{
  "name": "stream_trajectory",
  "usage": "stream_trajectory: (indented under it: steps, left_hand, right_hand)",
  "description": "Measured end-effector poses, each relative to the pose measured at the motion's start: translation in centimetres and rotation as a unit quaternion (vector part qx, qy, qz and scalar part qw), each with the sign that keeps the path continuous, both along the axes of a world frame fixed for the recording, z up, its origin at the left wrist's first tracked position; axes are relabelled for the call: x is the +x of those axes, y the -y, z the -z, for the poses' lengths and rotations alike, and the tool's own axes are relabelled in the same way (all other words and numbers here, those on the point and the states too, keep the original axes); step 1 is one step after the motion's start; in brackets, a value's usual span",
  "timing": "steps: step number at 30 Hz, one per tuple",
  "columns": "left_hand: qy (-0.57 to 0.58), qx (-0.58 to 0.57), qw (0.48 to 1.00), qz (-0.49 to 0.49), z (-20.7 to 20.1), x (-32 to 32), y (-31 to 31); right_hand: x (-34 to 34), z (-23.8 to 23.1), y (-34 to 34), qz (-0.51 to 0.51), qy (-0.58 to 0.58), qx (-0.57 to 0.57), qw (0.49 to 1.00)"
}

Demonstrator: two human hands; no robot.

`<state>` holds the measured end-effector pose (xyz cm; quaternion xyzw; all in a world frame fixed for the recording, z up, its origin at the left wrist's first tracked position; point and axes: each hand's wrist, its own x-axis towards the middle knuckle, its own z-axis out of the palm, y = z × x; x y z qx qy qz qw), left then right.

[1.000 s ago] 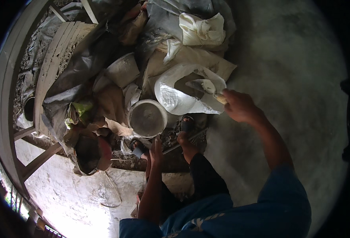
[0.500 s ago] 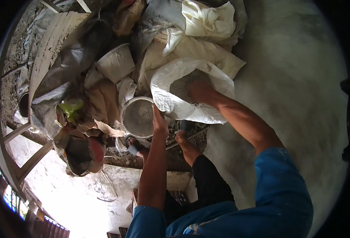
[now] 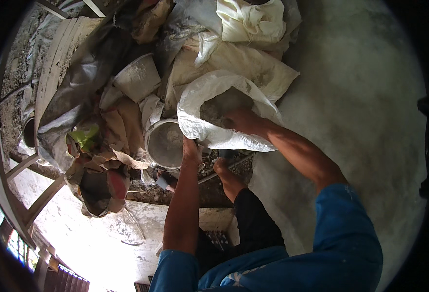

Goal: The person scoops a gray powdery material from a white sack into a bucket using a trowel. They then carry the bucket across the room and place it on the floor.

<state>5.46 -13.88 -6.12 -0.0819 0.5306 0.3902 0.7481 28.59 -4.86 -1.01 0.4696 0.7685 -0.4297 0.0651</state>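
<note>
Left of the frame's centre, a round bucket (image 3: 149, 146) stood just beside an open white sack (image 3: 191, 119), probably for a short reach between them. The left hand (image 3: 191, 150) was at the bucket's right rim, seemingly steadying it; its fingers' grip couldn't be told. At centre, the right hand (image 3: 241, 119) was inside the sack, fingers too obscured to judge.

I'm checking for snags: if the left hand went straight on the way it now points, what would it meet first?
Probably the open white sack, whose near side appears just beyond the left hand; depth is unclear from this view, so they may already touch.
</note>
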Motion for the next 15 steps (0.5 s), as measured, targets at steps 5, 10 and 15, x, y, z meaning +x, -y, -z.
stream_trajectory:
  steps: [5, 10, 15]
  left_hand:
    - [-0.064, -0.040, 0.997, 0.013, -0.8, -0.6, 0.1]
    - [-0.142, -0.004, 0.987, 0.078, -2.4, -3.1, 4.7]
    - [-0.217, 0.042, 0.957, 0.186, -5.5, -6.8, 10.9]
  right_hand:
    - [1.6, -3.2, 0.1, 0.026, -0.047, -0.051, 0.997]
    - [2.9, -9.6, 0.2, 0.110, -0.013, -0.069, 0.991]
    - [4.0, -14.3, 0.0, 0.133, -0.065, -0.023, 0.989]
